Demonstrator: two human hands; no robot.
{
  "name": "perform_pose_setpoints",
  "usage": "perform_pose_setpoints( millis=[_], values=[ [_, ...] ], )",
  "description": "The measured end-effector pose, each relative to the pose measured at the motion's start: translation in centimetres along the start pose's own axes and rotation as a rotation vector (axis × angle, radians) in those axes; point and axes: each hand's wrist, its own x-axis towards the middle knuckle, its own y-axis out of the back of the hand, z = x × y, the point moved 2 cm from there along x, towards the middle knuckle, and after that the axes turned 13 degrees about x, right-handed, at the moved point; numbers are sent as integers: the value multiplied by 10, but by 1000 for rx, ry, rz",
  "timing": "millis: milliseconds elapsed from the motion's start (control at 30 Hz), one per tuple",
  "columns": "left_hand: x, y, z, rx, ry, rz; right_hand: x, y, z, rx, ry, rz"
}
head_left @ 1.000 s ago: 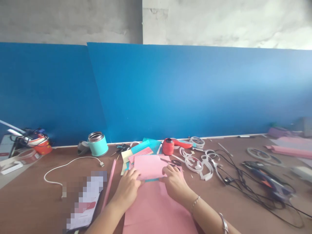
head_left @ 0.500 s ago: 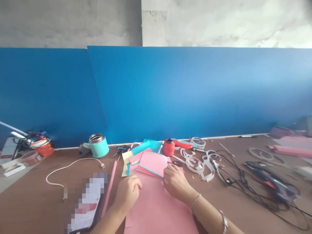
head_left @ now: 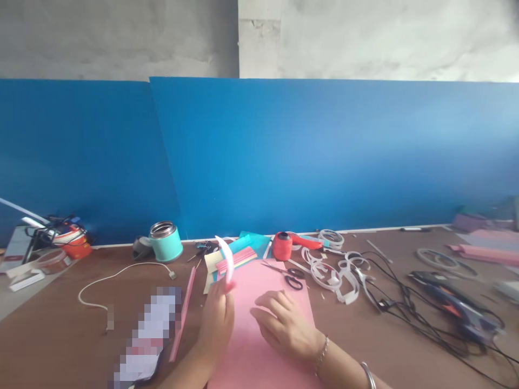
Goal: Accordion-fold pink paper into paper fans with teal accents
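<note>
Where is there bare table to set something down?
Bare table shows left of the pixelated item, nearer than the white cable, and between the white strips, right arm and black cords. Crowded: far end of the pink sheet, with scissors and paper scraps.

I find my held paper (head_left: 228, 258) white with pink at its lower end, the large sheet (head_left: 246, 324) plain pink, scissor handles (head_left: 291, 276) black, cup (head_left: 167, 246) turquoise, partition (head_left: 316, 156) plain blue, and desk (head_left: 377, 340) brown.
</note>
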Motion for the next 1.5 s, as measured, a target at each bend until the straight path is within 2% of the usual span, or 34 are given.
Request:
perform_pose_setpoints(
  millis=[67, 133, 233, 367, 533, 800, 967, 1100, 1300, 1500],
  values=[
    [1, 0, 1, 211, -170, 81, -1, 2, -3, -70, 45, 95],
    [1, -4, 3, 399, -249, 67, -2, -1, 0, -125, 20, 105],
    [-1, -12, 7, 488, -323, -75, -4, -12, 14, -112, -121, -12],
    [-2, -11, 11, 331, -410, -300, -16, -23, 38, -67, -247, -182],
    [3, 5, 9, 238, -312, -411, -27, -22, 49, -23, -371, -289],
    [7, 18, 7, 151, -250, -500, -29, -12, 53, 183, -512, -327],
    [13, 15, -6, 141, -147, -438, -34, -14, 63, 358, -612, -217],
    [16, 8, -16, 189, -116, -403, -39, -21, 68, 324, -706, -152],
    [17, 5, -22, 281, -86, -391, -37, -24, 71, 282, -813, -155],
    [20, 5, -18, 366, -70, -412, -34, -24, 75, 276, -906, -183]
  ],
)
